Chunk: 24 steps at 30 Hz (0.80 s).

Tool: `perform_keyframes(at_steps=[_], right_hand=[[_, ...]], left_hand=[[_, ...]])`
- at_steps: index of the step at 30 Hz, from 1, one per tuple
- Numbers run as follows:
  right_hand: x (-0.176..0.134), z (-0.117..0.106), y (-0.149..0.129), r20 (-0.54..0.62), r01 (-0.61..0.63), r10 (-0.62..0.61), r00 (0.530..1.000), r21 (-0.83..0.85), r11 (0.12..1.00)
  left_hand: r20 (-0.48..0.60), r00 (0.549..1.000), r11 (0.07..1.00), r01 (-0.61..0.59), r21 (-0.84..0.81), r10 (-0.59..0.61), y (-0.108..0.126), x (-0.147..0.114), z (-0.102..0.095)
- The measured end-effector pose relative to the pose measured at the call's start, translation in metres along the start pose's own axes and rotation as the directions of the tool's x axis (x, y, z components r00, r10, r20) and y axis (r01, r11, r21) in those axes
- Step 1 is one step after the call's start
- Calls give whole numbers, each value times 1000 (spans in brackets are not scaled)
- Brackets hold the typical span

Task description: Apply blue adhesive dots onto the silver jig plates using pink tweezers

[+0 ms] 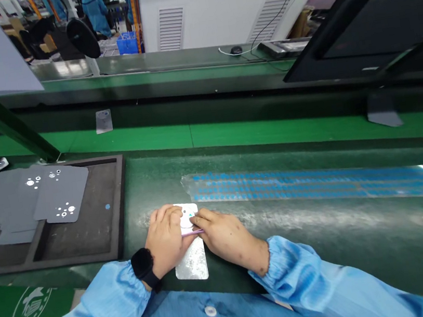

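Note:
A small white panel (185, 227) with rounded corners and round holes, like a phone back cover, is between my two hands above the bench. My left hand (167, 238) has its fingers closed around the left side of the panel. My right hand (222, 233) closes on the right side, its fingertips pressed near the holes by a tiny blue-green spot. A thin pink edge shows along the near side of the panel. Below it, a silvery plate (191, 262) with rounded corners lies flat on the bench; its far part is hidden.
Transparent strips with rows of blue dots (278, 183) stretch rightward across the green bench (326, 247). At left, a dark tray (122, 208) holds several grey sheets (62, 192). A silvery plate (103, 121) lies farther back. A green post (0, 114) and a black monitor (377, 25) flank the bench.

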State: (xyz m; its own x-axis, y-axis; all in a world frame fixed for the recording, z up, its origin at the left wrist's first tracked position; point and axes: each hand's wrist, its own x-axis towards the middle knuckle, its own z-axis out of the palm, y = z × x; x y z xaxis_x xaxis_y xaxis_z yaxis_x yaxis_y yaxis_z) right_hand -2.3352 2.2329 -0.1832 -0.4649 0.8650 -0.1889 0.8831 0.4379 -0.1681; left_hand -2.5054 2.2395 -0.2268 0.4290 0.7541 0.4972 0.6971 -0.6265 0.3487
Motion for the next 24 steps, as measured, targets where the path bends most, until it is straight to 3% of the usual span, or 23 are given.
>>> perform_keyframes(at_steps=[8, 15, 19, 21, 24], right_hand=[[2, -7, -1, 27, -38, 36, 999, 60, 997], [19, -12, 6, 40, -130, 124, 991, 254, 958], [31, -17, 7, 26, -144, 142, 990, 256, 956], [33, -17, 7, -1, -153, 161, 987, 302, 941], [39, -20, 11, -23, -128, 161, 987, 495, 859]], left_hand=[[80, 994, 997, 79, -19, -77, -1, -1, 2], [71, 974, 975, 209, 70, -213, 13, -32, -12], [91, 955, 956, 274, 102, -284, 20, -40, -10], [60, 958, 956, 271, 115, -279, 24, -40, -7], [-76, 968, 961, 249, 117, -241, 25, -39, -14]])
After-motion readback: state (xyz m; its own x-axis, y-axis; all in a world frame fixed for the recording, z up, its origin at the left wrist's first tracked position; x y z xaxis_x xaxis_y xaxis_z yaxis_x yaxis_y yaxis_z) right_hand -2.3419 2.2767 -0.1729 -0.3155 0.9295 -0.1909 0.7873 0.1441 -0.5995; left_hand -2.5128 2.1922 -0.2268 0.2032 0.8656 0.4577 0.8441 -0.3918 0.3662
